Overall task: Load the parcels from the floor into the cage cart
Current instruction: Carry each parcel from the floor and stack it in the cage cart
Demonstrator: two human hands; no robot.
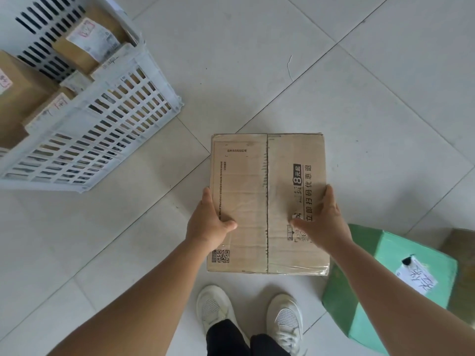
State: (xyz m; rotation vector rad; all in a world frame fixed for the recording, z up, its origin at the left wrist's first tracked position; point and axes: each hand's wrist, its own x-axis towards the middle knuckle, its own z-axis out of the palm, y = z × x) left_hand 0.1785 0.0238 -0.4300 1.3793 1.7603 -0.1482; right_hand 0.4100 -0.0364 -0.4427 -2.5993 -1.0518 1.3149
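head view: both hands (210, 222) on cardboard box (267, 201)

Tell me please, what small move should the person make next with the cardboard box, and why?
Probably carry the cardboard box up and to the left, toward the white cage cart. The left hand and right hand grip its two sides, so it seems held. The cart already contains brown parcels, and a green parcel waits on the floor.

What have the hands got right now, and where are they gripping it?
A cardboard box, held by its two long sides: left hand on the left edge, right hand on the right edge, thumbs on top.
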